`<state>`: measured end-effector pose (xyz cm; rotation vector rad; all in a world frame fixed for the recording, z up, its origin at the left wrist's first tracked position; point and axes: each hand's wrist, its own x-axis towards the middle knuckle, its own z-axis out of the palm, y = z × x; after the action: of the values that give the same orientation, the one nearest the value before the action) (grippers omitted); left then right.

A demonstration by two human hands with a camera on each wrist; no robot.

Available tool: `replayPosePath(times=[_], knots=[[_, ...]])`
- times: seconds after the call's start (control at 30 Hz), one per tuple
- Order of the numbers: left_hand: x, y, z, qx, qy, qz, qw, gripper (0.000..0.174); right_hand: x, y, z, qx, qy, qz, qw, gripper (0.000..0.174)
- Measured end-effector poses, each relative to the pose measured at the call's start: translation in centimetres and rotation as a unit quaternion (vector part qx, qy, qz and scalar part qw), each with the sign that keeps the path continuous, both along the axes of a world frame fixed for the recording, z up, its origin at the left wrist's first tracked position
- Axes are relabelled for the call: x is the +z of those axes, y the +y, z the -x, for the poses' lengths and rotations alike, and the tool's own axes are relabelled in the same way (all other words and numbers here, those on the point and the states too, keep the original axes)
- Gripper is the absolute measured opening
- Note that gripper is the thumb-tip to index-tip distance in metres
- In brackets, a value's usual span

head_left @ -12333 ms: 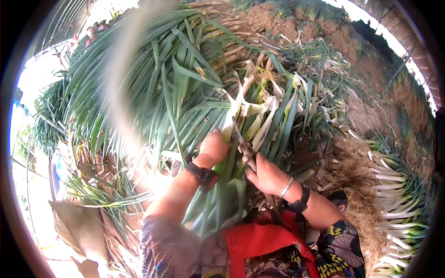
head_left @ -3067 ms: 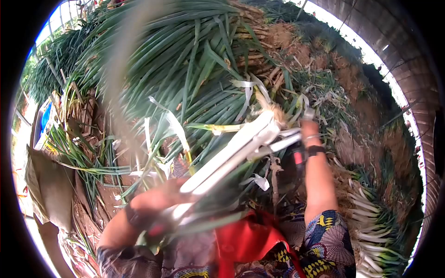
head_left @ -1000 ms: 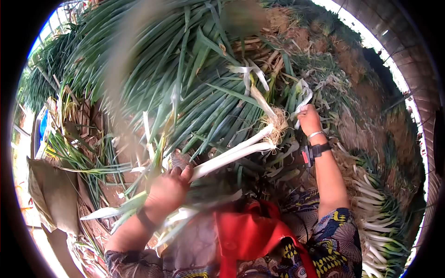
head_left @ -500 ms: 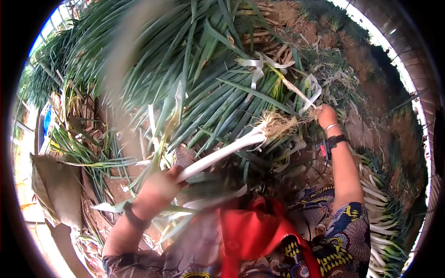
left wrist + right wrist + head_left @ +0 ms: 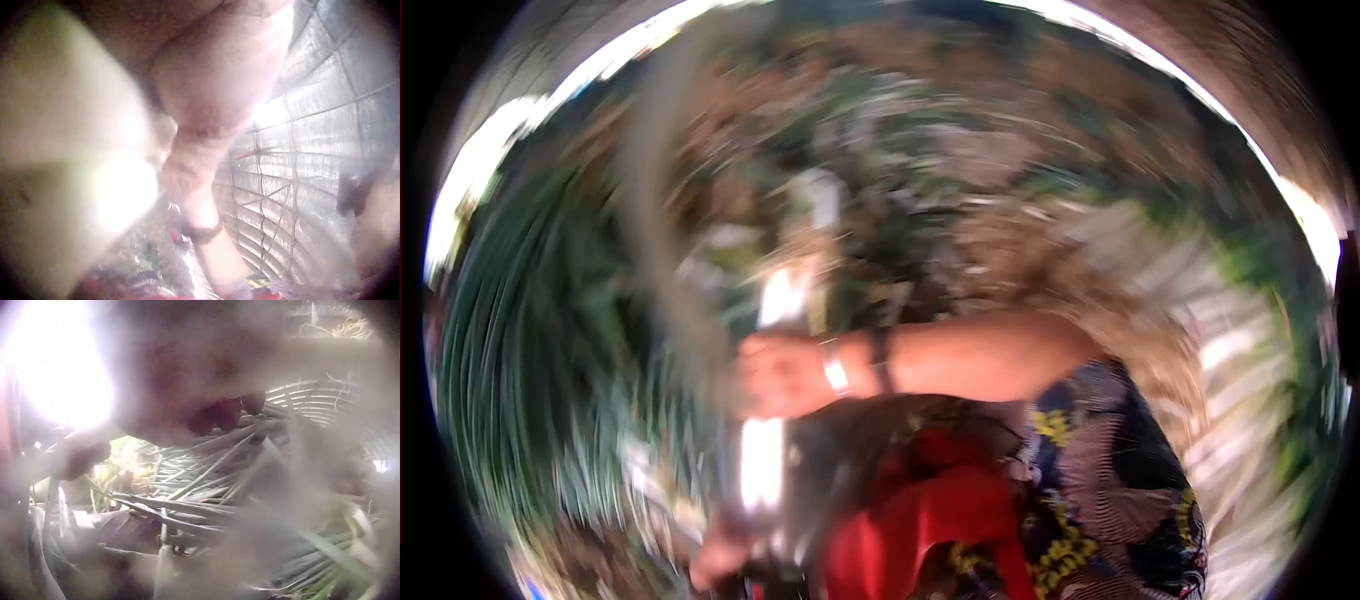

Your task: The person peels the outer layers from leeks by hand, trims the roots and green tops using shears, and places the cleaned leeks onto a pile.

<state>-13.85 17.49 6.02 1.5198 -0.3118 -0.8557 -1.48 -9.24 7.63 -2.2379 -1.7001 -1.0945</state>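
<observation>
White leek stalks [image 5: 762, 465] stand nearly upright in the blurred head view, their pale roots [image 5: 805, 250] at the top. My right hand [image 5: 785, 375] grips them around the middle, its arm reaching across from the right. Lower down, my left hand [image 5: 722, 552] holds them near the bottom edge, mostly cut off and smeared. In the left wrist view the pale leeks [image 5: 62, 131] fill the left side, close against my left hand [image 5: 215, 75]. The right wrist view shows my right hand [image 5: 181, 381] dark, with curled fingertips [image 5: 228, 415].
A heap of green leek tops [image 5: 520, 370] lies at the left. Cleaned leeks [image 5: 1200, 290] are lined up along the right, beside brown roots [image 5: 1040, 260]. Loose leaves and peelings [image 5: 880, 130] cover the ground ahead. Arched roofing [image 5: 281, 206] rises overhead.
My right hand has left the peelings at the right and now grips the leeks. The stalks have swung from slanted to nearly upright. The head view has turned right and is blurred.
</observation>
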Motion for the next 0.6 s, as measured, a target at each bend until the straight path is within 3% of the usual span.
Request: replayPosePath(times=[0.03,0.1,0.17,0.23,0.27,0.3,0.33,0.37,0.4,0.43,0.47,0.5,0.6], knots=[[-1.2,0.5,-0.6,-0.034,-0.016,0.006,0.999,0.033,-0.1,-1.3,-0.6,-0.040,-0.029,0.006,0.999,0.019],[-3.0,0.1,-2.5,-0.097,-0.031,0.003,0.995,0.030,6.1,-7.9,1.1,-0.158,-0.125,0.068,0.977,0.016],[-3.0,-4.0,-5.6,-0.145,-0.021,-0.037,0.989,0.030,12.2,-15.1,3.9,-0.346,-0.079,0.151,0.923,0.014],[-3.0,-7.3,-6.8,-0.178,-0.016,-0.066,0.982,0.029,16.2,-23.9,8.1,-0.459,-0.071,0.015,0.885,0.010],[-3.0,-8.7,-7.1,-0.195,-0.015,-0.076,0.978,0.029,18.9,-26.4,14.3,-0.571,-0.058,-0.081,0.815,0.011],[-3.0,-9.9,-7.5,-0.210,-0.016,-0.083,0.974,0.028,21.0,-30.2,18.2,-0.646,-0.107,-0.027,0.755,0.018],[-2.9,-10.8,-7.8,-0.222,-0.017,-0.088,0.971,0.028,21.5,-35.1,21.6,-0.648,-0.209,-0.065,0.729,0.021],[-2.9,-11.5,-7.8,-0.235,-0.018,-0.095,0.967,0.028,22.7,-35.5,27.6,-0.700,-0.204,-0.110,0.675,0.025],[-3.0,-12.2,-8.0,-0.244,-0.018,-0.097,0.965,0.027,22.6,-37.5,33.0,-0.795,-0.177,-0.114,0.569,0.026],[-3.2,-12.5,-8.3,-0.251,-0.018,-0.099,0.963,0.027,21.7,-38.5,37.6,-0.819,-0.222,-0.138,0.511,0.024],[-3.2,-12.9,-8.4,-0.257,-0.017,-0.101,0.961,0.027,20.5,-39.5,42.5,-0.859,-0.161,-0.219,0.434,0.024],[-3.3,-13.2,-8.5,-0.262,-0.020,-0.104,0.959,0.027,19.5,-39.1,46.8,-0.889,-0.071,-0.328,0.311,0.026],[-3.5,-12.9,-9.0,-0.263,-0.016,-0.115,0.958,0.026,9.7,-41.5,61.2,-0.913,-0.131,-0.349,0.169,0.027]])
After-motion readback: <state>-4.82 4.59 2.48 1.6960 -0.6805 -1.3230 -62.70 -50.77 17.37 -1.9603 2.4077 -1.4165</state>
